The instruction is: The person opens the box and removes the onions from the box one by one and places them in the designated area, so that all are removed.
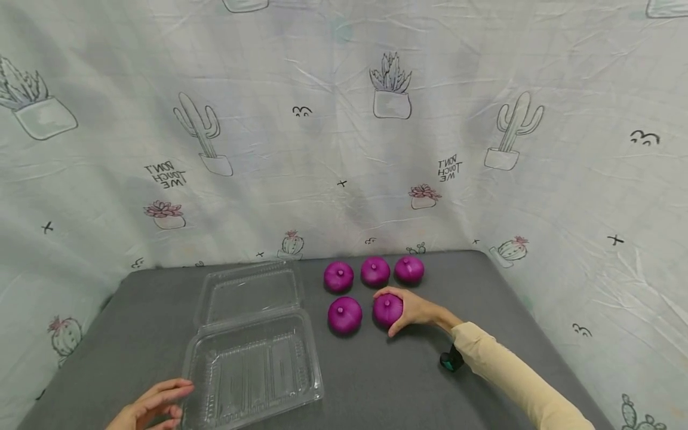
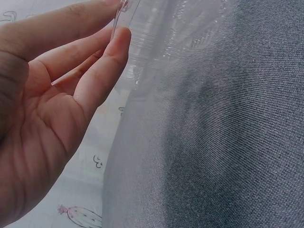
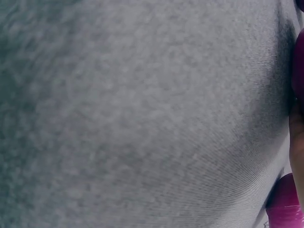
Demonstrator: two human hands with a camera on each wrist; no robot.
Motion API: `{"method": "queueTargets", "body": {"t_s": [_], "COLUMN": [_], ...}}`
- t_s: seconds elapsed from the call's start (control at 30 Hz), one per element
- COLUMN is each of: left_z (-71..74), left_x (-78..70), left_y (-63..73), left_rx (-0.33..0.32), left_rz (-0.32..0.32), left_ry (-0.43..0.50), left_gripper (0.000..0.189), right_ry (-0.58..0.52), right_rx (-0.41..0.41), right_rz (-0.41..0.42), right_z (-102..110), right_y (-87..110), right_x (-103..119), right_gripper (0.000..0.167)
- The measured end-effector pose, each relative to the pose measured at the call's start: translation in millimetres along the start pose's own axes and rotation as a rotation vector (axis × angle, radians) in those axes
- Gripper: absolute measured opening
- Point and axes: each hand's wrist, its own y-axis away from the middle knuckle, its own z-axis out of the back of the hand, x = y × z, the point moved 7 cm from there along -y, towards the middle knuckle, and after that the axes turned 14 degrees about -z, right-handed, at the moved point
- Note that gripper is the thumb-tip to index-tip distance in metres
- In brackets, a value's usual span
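My right hand [image 1: 409, 307] curls its fingers and thumb round a purple onion [image 1: 386, 310], low at the dark grey table. Another onion [image 1: 345, 315] sits just left of it. Behind them stand three more, a left onion [image 1: 338, 276], a middle onion [image 1: 375, 272] and a right onion [image 1: 409, 270]. At the lower left, my left hand [image 1: 153, 406] is at the side of a clear plastic container [image 1: 317, 367]. In the left wrist view its fingertips pinch the clear rim [image 2: 127, 14]. The right wrist view catches only a strip of hand and onion [image 3: 298, 71].
The container's hinged lid [image 1: 252, 270] lies open behind its base, toward the back. A grey cloth covers the table [image 1: 387, 382]. White sheets [image 1: 344, 137] printed with cactus drawings hang round the back and sides. A dark band [image 1: 451, 359] hangs under the right wrist.
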Motion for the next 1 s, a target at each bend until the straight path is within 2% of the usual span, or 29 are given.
{"method": "queueTargets", "body": {"t_s": [0.1, 0.2, 0.43, 0.63, 0.77, 0.87, 1.0], "left_z": [-0.4, 0.0, 0.6, 4.3, 2.9, 2.5, 6.5], "left_x": [-0.3, -0.1, 0.2, -1.5, -2.8, -1.5, 1.5], "left_y": [-0.3, -0.2, 0.4, -0.9, -3.5, -4.0, -2.2], "left_rx": [-0.012, -0.025, -0.003, -0.017, -0.001, -0.004, -0.034], "left_rz": [-0.012, 0.005, 0.053, 0.068, 0.07, 0.116, 0.213], "left_ry": [-0.05, -0.065, 0.027, -0.005, 0.016, 0.055, 0.024], "left_gripper": [0.062, 0.061, 0.061, 0.061, 0.063, 0.061, 0.057], "right_ry": [0.022, 0.047, 0.074, 0.063, 0.091, 0.1, 0.08], "right_rx": [-0.011, -0.026, -0.029, -0.039, -0.035, -0.028, -0.034], "right_rz": [0.028, 0.042, 0.03, 0.044, 0.059, 0.072, 0.067], "right_z": [0.0, 0.3, -0.2, 1.9, 2.0, 2.1, 5.2], "right_y": [0.1, 0.6, 2.7, -0.3, -0.1, 0.7, 2.6], "right_x": [1.4, 2.1, 2.5, 4.6, 4.9, 4.7, 4.1], "right_gripper": [0.084, 0.087, 0.095, 0.087, 0.087, 0.091, 0.096]}}
